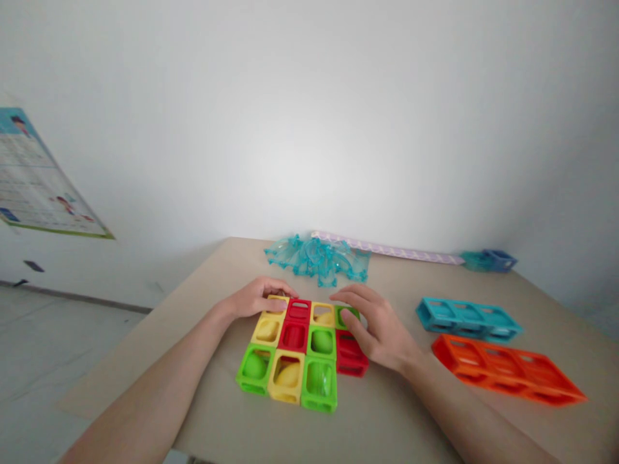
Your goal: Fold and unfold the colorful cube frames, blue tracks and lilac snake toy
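A block of hollow plastic cubes in green, yellow and red [300, 351] lies flat on the tan table [387, 419]. My left hand [258, 298] rests on its far left corner, fingers curled over a yellow cube [276, 304]. My right hand [374, 325] lies on the right side, fingers bent and touching a green cube [346, 315] at the far right corner, palm over a red cube [351, 359].
A pile of clear turquoise curved pieces [319, 259] lies behind the cubes. A pale pink strip [391, 249] runs along the wall. To the right lie a blue frame row [467, 319] and an orange frame row [507, 368]; small blue pieces [488, 260] sit far right.
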A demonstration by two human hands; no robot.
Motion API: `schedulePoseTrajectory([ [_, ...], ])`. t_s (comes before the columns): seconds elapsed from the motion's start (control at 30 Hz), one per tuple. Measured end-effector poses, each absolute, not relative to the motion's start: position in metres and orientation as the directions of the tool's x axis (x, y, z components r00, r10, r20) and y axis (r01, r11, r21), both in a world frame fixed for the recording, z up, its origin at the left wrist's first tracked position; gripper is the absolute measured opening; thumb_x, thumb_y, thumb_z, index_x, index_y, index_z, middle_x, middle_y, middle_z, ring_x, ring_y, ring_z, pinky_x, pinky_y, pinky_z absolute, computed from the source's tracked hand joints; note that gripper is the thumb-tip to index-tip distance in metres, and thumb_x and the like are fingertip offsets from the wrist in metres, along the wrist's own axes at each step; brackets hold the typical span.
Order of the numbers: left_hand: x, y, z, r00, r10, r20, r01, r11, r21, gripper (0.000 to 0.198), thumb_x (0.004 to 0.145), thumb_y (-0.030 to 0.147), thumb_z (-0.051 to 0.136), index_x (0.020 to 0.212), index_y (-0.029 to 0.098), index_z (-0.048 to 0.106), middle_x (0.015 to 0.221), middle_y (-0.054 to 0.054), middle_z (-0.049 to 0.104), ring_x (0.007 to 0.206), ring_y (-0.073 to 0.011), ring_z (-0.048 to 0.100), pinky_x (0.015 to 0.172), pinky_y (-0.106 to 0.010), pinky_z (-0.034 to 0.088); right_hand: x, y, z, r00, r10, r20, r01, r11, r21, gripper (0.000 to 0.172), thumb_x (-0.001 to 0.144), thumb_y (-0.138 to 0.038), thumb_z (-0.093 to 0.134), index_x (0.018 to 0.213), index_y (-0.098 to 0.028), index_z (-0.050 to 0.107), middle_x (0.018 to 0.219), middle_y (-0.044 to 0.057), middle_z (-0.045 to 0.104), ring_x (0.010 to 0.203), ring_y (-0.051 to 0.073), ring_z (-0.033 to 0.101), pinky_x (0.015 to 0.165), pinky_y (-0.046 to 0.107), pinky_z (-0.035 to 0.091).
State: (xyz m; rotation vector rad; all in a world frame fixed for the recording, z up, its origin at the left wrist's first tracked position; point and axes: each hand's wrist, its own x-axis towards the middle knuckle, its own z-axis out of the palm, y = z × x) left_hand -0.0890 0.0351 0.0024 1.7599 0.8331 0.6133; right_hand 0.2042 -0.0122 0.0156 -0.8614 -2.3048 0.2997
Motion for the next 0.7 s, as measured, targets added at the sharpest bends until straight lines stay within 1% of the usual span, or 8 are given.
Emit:
schedulePoseTrajectory([
  [0.1, -0.088, 0.035, 0.003, 0.614, 0.789, 0.01, 0.258, -0.213, 0.942, 0.037, 0.077, 0.04, 0.069, 0.1, 0.012, 0.071, 0.094, -0.009, 0.07, 0.078, -0.0165, 0.062, 0.068, -0.023, 0.046, 0.202, -0.014, 0.016, -0.568, 0.652, 0.503, 0.494, 0.758, -0.425, 0.026, 0.092, -0.024, 0.043, 0.11, -0.017, 0.061, 0.107, 0.011, 0.062, 0.101, 0.024, 0.057, 0.09, 0.039, 0.045],
  [0.3, -0.09, 0.037, -0.001, 0.587, 0.809, -0.005, 0.255, -0.179, 0.95, 0.038, 0.077, 0.046, 0.068, 0.092, 0.011, 0.073, 0.076, -0.006, 0.072, 0.064, -0.0137, 0.06, 0.06, -0.022, 0.043, 0.199, -0.013, 0.016, -0.558, 0.641, 0.528, 0.478, 0.768, -0.426, 0.023, 0.089, -0.02, 0.046, 0.105, -0.017, 0.062, 0.101, 0.01, 0.062, 0.094, 0.023, 0.058, 0.085, 0.037, 0.046],
  [0.4, -0.09, 0.038, -0.003, 0.569, 0.822, -0.008, 0.239, -0.156, 0.958, 0.037, 0.075, 0.045, 0.07, 0.089, 0.011, 0.073, 0.074, -0.006, 0.072, 0.063, -0.0133, 0.06, 0.06, -0.022, 0.043, 0.199, -0.014, 0.017, -0.579, 0.614, 0.537, 0.462, 0.79, -0.404, 0.023, 0.087, -0.019, 0.049, 0.106, -0.017, 0.062, 0.101, 0.01, 0.062, 0.094, 0.023, 0.056, 0.086, 0.039, 0.044],
  [0.53, -0.088, 0.038, -0.002, 0.512, 0.859, -0.001, 0.266, -0.158, 0.951, 0.036, 0.074, 0.043, 0.07, 0.089, 0.01, 0.073, 0.077, -0.007, 0.073, 0.066, -0.015, 0.061, 0.062, -0.023, 0.044, 0.189, -0.028, 0.025, -0.66, 0.529, 0.533, 0.389, 0.848, -0.36, 0.024, 0.083, -0.022, 0.055, 0.106, -0.018, 0.062, 0.103, 0.01, 0.061, 0.095, 0.024, 0.054, 0.087, 0.041, 0.041],
  [0.6, -0.087, 0.038, -0.002, 0.49, 0.871, 0.017, 0.288, -0.181, 0.94, 0.036, 0.075, 0.042, 0.068, 0.088, 0.009, 0.072, 0.079, -0.008, 0.073, 0.068, -0.0161, 0.062, 0.064, -0.024, 0.045, 0.18, -0.041, 0.03, -0.711, 0.497, 0.497, 0.36, 0.865, -0.35, 0.027, 0.08, -0.027, 0.061, 0.107, -0.019, 0.062, 0.104, 0.009, 0.061, 0.096, 0.025, 0.052, 0.088, 0.042, 0.039],
  [0.7, -0.087, 0.038, -0.003, 0.489, 0.871, 0.045, 0.309, -0.221, 0.925, 0.036, 0.077, 0.042, 0.065, 0.088, 0.008, 0.072, 0.081, -0.009, 0.073, 0.072, -0.0175, 0.063, 0.067, -0.026, 0.047, 0.167, -0.058, 0.034, -0.765, 0.484, 0.425, 0.348, 0.866, -0.359, 0.04, 0.074, -0.034, 0.068, 0.111, -0.021, 0.06, 0.108, 0.008, 0.06, 0.102, 0.026, 0.051, 0.09, 0.044, 0.037],
])
